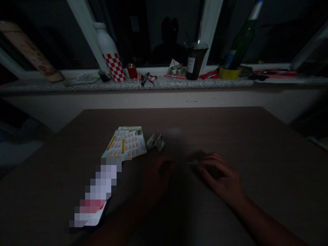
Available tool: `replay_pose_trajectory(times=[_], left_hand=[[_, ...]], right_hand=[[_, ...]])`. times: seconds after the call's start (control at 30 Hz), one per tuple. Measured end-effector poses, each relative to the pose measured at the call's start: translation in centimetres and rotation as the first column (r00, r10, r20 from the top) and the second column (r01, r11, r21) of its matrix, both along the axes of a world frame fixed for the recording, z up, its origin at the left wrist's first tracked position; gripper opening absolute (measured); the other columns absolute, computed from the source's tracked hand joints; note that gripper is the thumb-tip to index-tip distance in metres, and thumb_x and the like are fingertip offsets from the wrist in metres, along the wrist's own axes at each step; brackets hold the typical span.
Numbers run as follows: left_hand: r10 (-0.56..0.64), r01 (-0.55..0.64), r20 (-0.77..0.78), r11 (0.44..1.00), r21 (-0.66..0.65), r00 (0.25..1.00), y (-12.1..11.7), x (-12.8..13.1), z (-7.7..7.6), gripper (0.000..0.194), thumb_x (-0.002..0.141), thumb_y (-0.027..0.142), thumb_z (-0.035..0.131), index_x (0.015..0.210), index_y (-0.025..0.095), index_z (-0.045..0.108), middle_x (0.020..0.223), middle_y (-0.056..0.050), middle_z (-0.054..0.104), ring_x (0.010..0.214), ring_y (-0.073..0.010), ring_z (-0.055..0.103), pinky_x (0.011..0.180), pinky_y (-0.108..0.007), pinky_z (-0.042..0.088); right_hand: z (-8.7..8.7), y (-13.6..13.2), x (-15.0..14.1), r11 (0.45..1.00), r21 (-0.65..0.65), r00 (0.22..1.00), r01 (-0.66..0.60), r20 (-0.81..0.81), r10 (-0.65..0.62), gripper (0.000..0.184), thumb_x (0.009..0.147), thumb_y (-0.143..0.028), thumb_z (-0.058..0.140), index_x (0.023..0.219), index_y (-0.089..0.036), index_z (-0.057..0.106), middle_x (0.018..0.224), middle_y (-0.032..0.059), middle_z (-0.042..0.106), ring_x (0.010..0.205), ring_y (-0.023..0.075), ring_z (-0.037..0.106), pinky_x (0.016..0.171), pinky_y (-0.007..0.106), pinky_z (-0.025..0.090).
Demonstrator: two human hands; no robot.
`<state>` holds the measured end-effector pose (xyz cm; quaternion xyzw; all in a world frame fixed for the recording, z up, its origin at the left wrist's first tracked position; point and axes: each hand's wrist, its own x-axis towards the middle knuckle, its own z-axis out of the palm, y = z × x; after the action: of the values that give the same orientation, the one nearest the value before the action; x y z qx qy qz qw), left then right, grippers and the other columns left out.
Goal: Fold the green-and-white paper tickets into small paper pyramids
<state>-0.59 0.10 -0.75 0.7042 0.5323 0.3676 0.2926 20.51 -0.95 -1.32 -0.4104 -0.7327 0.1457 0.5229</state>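
Note:
In the dim light, my left hand [159, 174] is closed in a pinch above the table, mostly in shadow. Opposite it, my right hand [222, 176] also pinches with thumb and forefinger. A thin pale strip [188, 163] stretches between the two sets of fingertips; it is too dark and blurred to tell its kind. Just beyond my left hand lies a small folded paper piece [155, 142]. Printed paper cards [128, 143] are fanned in a stack to its left. A lit phone [96, 196], its screen blurred out, lies beside my left forearm.
Behind the brown table [217, 126] runs a speckled windowsill [159, 83]. On it stand a red-checked white bottle [112, 56], a small red jar [132, 71], a lidded dark drink cup [194, 63], a yellow tape roll [229, 73] and a green bottle [242, 42].

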Motion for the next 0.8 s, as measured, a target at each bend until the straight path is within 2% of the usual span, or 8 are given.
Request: replay_pose_trajectory(times=[0.07, 0.13, 0.23, 0.3, 0.47, 0.8], left_hand=[[0.017, -0.013, -0.064, 0.998, 0.065, 0.998, 0.0, 0.1, -0.3, 0.014, 0.085, 0.023, 0.055, 0.097, 0.019, 0.06, 0.096, -0.005, 0.067, 0.092, -0.0201, 0.062, 0.082, -0.035, 0.049], [0.041, -0.013, -0.118, 0.974, 0.226, 0.992, 0.0, 0.1, -0.5, 0.024, 0.082, 0.021, 0.058, 0.106, 0.018, 0.056, 0.105, -0.008, 0.064, 0.101, -0.0229, 0.058, 0.088, -0.039, 0.047], [0.038, 0.047, -0.172, 0.886, 0.46, 0.984, -0.4, 0.1, -0.3, 0.035, 0.079, 0.019, 0.061, 0.112, 0.018, 0.051, 0.113, -0.01, 0.059, 0.108, -0.0247, 0.053, 0.092, -0.042, 0.044], [-0.003, 0.114, -0.207, 0.843, 0.526, 0.978, -0.7, 0.2, 0.1, 0.033, 0.078, 0.018, 0.062, 0.11, 0.019, 0.051, 0.112, -0.01, 0.058, 0.106, -0.0241, 0.053, 0.091, -0.042, 0.044], [-0.103, 0.243, -0.27, 0.794, 0.558, 0.957, -1.0, 0.7, 0.9, 0.017, 0.079, 0.015, 0.061, 0.094, 0.018, 0.055, 0.099, -0.008, 0.06, 0.094, -0.0211, 0.056, 0.085, -0.039, 0.044], [-0.204, 0.343, -0.304, 0.776, 0.53, 0.931, -0.9, 1.1, 0.6, 0.006, 0.08, 0.011, 0.055, 0.082, 0.016, 0.056, 0.092, -0.007, 0.063, 0.086, -0.0183, 0.056, 0.08, -0.037, 0.044]], right_hand=[[0.2, 0.0, 0.0, 0.998, 0.058, 0.999, -0.01, 0.036, 0.008, 0.017, 0.077, -0.005, 0.065, 0.087, -0.018, 0.064, 0.078, 0.0055, 0.065, 0.075, 0.0193, 0.06, 0.067, 0.035, 0.049], [0.4, 0.0, 0.1, 0.995, 0.1, 0.997, -0.022, 0.079, 0.014, 0.02, 0.075, -0.003, 0.065, 0.09, -0.017, 0.064, 0.08, 0.0065, 0.065, 0.075, 0.0193, 0.059, 0.066, 0.035, 0.049], [0.8, -0.1, 0.2, 0.99, 0.135, 0.99, -0.027, 0.141, 0.008, 0.021, 0.075, -0.002, 0.065, 0.091, -0.016, 0.064, 0.081, 0.0076, 0.064, 0.076, 0.0193, 0.058, 0.065, 0.035, 0.049], [1.0, -0.2, 0.2, 0.988, 0.151, 0.985, -0.035, 0.175, 0.009, 0.022, 0.075, -0.002, 0.065, 0.092, -0.015, 0.063, 0.081, 0.0081, 0.063, 0.076, 0.0193, 0.057, 0.065, 0.035, 0.049], [0.7, -0.6, -0.2, 0.987, 0.132, 0.968, -0.095, 0.243, 0.06, 0.025, 0.075, -0.002, 0.066, 0.095, -0.015, 0.062, 0.086, 0.0091, 0.064, 0.079, 0.0205, 0.057, 0.069, 0.038, 0.049], [0.1, -1.1, -1.1, 0.978, 0.112, 0.957, -0.177, 0.252, 0.144, 0.02, 0.077, -0.005, 0.065, 0.093, -0.017, 0.062, 0.084, 0.007, 0.063, 0.079, 0.0198, 0.057, 0.071, 0.038, 0.049]])
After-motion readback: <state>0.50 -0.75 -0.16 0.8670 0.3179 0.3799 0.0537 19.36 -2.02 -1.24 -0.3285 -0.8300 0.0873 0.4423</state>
